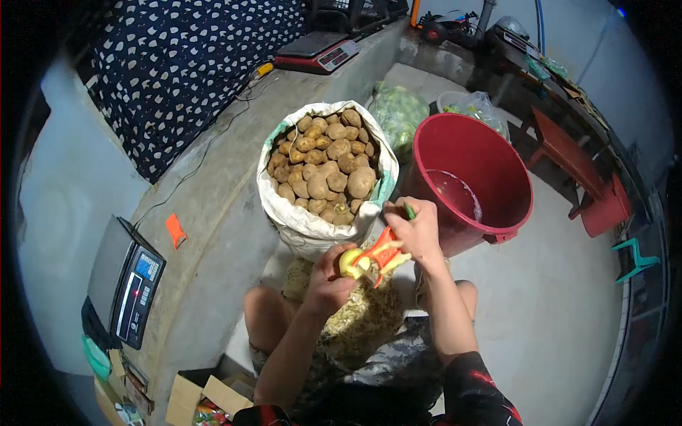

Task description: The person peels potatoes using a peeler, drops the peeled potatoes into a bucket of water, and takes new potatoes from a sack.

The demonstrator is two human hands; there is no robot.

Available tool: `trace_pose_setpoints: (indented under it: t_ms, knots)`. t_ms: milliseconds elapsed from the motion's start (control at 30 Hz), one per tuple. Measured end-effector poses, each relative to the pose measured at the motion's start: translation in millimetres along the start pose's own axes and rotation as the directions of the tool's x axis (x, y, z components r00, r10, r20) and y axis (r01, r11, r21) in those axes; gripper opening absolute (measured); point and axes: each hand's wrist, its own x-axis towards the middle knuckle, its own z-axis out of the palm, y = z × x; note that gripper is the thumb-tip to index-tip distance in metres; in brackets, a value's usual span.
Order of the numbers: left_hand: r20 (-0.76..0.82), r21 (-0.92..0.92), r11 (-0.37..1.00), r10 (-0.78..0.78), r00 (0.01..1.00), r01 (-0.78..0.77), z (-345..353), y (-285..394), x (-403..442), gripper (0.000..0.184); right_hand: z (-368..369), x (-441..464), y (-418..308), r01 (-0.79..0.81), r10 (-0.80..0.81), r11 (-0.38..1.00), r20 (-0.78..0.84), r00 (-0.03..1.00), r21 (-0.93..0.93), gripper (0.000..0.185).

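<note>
My left hand (330,282) is closed around a potato (353,263), whose pale yellow flesh shows where skin is gone. In my right hand (418,228) is an orange peeler (386,250), its head against or very close to the potato. Strips of peel cling to the peeler, and a bit of green shows between the right fingers. Below both hands lies a heap of peelings (364,312) between my legs. Just ahead stands a white woven sack (305,231) full of unpeeled potatoes (328,167).
To the right of the sack is a large red tub (455,135) with some liquid in it. A bag of green produce (398,113) sits behind. On the left ledge are a digital scale (135,287) and another orange peeler (175,231). A red bench (565,149) stands right.
</note>
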Motion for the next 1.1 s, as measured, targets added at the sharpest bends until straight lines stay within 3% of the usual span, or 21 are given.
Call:
trace_pose_setpoints:
  t_ms: [33,100,133,167,200,233,267,333,367,467,500,533,600,700,767,867,933,1033,1100]
  knots:
    - [-0.003,0.082,0.997,0.011,1.000,-0.011,-2,-1,1,0.064,1,0,1,-0.002,0.002,1.000,0.000,1.000,0.004,0.028]
    - [-0.046,0.153,0.988,0.004,0.999,0.003,-12,-6,1,0.064,-1,4,9,0.309,-0.350,0.884,-0.059,0.935,-0.352,0.028]
    - [-0.089,0.218,0.976,0.002,0.996,0.018,-13,-8,0,0.063,0,4,20,0.308,-0.349,0.883,-0.059,0.935,-0.353,0.028]
    - [-0.087,0.217,0.976,0.004,0.996,0.015,-12,-8,-1,0.063,4,6,38,0.046,-0.056,0.981,-0.051,0.997,-0.188,0.028]
    - [0.004,0.030,1.000,-0.003,1.000,0.003,-9,-6,-1,0.063,8,10,39,-0.232,0.232,0.972,0.006,0.973,-0.025,0.028]
    - [0.096,-0.157,0.988,0.003,0.995,0.012,-6,-2,0,0.063,12,9,40,-0.343,0.345,0.932,0.004,0.939,0.116,0.028]
    - [0.098,-0.156,0.988,0.003,0.995,0.013,-3,1,-1,0.063,11,3,41,-0.343,0.345,0.932,0.003,0.939,0.116,0.028]
    - [-0.010,-0.063,0.998,-0.012,1.000,0.011,8,1,1,0.062,1,0,-2,-0.171,0.170,0.983,0.020,0.985,0.063,0.023]
    - [-0.012,-0.067,0.998,-0.010,1.000,0.009,7,-1,3,0.062,-1,0,5,0.193,-0.203,0.950,-0.017,0.979,-0.245,0.021]
    - [0.062,-0.059,0.998,-0.024,0.998,0.028,-2,-4,3,0.062,-4,4,14,0.133,-0.158,0.928,-0.043,0.987,-0.349,0.018]
    - [0.026,-0.061,0.998,0.000,1.000,0.001,-4,-7,1,0.061,6,6,31,-0.079,0.081,0.997,-0.108,0.991,0.022,0.021]
    - [-0.009,-0.063,0.998,0.026,1.000,-0.027,-5,-9,0,0.060,7,11,44,-0.214,0.215,0.977,-0.081,0.973,0.022,0.027]
    - [0.014,-0.105,0.994,0.029,0.999,-0.027,-3,-6,1,0.059,6,7,52,-0.313,0.330,0.921,-0.035,0.943,0.233,0.033]
    - [0.026,-0.112,0.994,0.002,1.000,0.001,17,10,-1,0.058,5,9,43,-0.242,0.251,0.953,-0.029,0.967,0.184,0.035]
    - [0.015,-0.069,0.997,-0.044,0.999,0.044,22,19,0,0.057,4,9,34,-0.286,0.300,0.930,-0.026,0.954,0.232,0.035]
    - [0.006,-0.200,0.979,-0.031,1.000,0.031,0,9,9,0.055,3,10,36,-0.321,0.339,0.904,-0.014,0.941,0.284,0.035]
    - [-0.147,-0.086,0.994,0.057,0.987,-0.070,-8,3,4,0.053,5,7,39,-0.320,0.337,0.915,-0.026,0.941,0.246,0.034]
    - [-0.077,-0.016,0.993,0.114,0.991,-0.116,-14,3,4,0.051,8,7,36,-0.224,0.232,0.964,-0.040,0.972,0.142,0.031]
    - [-0.029,-0.007,0.991,0.135,0.990,-0.135,-15,3,6,0.051,11,3,26,-0.193,0.198,0.963,-0.009,0.980,0.188,0.033]
